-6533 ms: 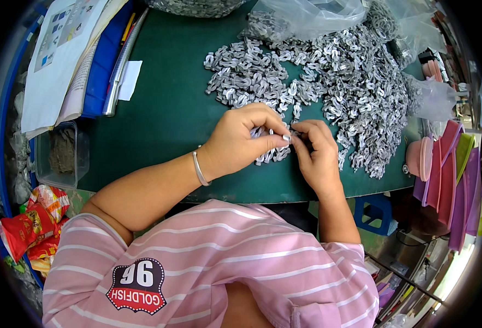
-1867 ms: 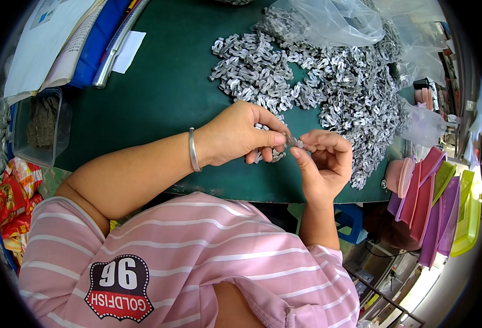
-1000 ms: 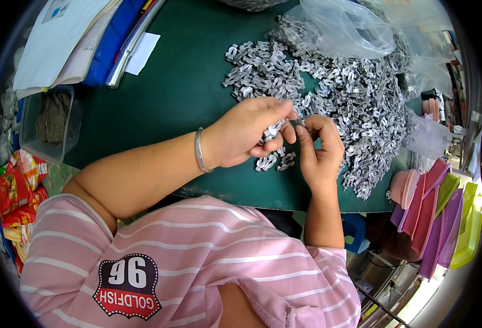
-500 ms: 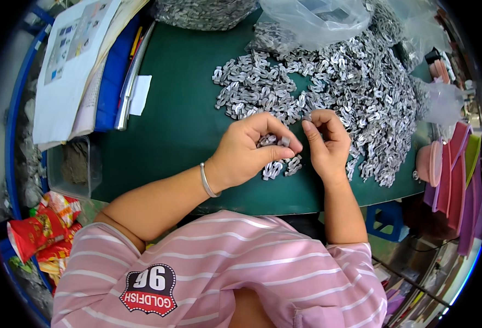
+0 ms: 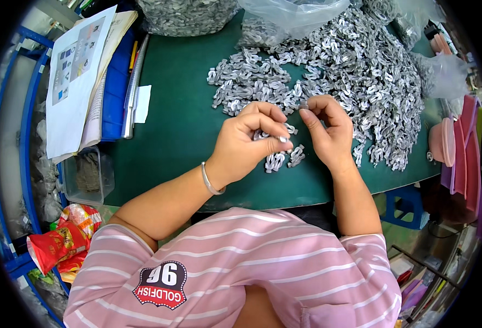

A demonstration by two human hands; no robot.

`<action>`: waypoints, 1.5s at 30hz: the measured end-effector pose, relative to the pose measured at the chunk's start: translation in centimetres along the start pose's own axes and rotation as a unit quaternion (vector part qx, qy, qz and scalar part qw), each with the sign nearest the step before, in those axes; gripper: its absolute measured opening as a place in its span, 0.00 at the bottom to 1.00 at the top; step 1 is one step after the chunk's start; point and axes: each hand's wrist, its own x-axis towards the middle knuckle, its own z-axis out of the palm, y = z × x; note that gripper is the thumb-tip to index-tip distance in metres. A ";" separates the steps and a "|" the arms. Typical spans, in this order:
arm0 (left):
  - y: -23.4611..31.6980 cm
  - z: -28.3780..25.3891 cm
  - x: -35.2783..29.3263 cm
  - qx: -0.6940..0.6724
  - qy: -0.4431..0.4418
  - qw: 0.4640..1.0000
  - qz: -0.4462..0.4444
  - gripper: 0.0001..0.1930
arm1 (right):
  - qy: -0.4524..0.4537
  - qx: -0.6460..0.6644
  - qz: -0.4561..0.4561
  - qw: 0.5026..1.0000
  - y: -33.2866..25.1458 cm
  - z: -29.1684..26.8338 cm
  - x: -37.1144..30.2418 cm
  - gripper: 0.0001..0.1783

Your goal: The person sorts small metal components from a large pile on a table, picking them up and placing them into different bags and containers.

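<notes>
My left hand (image 5: 247, 134) is curled above the green tabletop (image 5: 175, 82), its thumb and forefinger closed on a small grey metal piece (image 5: 283, 140). More of these pieces show partly behind its fingers. To its right, my right hand (image 5: 330, 132) pinches another small grey piece (image 5: 304, 106) between thumb and forefinger; the fingers hide most of it. The two hands are a little apart. Just below the left fingertips lie loose curved, loop-shaped grey pieces (image 5: 275, 162). Beyond the hands sits a heap of such pieces (image 5: 252, 82), joining a much larger pile (image 5: 366, 76) on the right.
Clear plastic bags (image 5: 301, 19) of grey pieces stand along the far side. At the left are papers (image 5: 77, 82), a blue tray (image 5: 115, 104), a metal rod (image 5: 131, 98) and a clear tub (image 5: 107, 183). A pink container (image 5: 442, 141) sits by the right edge.
My left fingers have curled in toward the thumb, leaving a wider gap to the right hand. The right hand keeps its pinch. The whole view has shifted slightly.
</notes>
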 end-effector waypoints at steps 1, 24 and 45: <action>0.2 -0.1 0.0 0.004 -0.002 1.000 0.000 0.04 | 0.002 0.003 -0.001 1.000 0.1 0.0 0.0 0.04; 0.6 -2.5 1.1 -0.551 0.026 0.741 -0.384 0.12 | 0.048 0.030 -0.026 0.998 1.0 0.9 -0.5 0.05; 10.6 -1.2 16.2 0.181 0.129 0.968 0.117 0.13 | 0.004 0.058 -0.093 0.994 -0.3 0.4 -0.3 0.11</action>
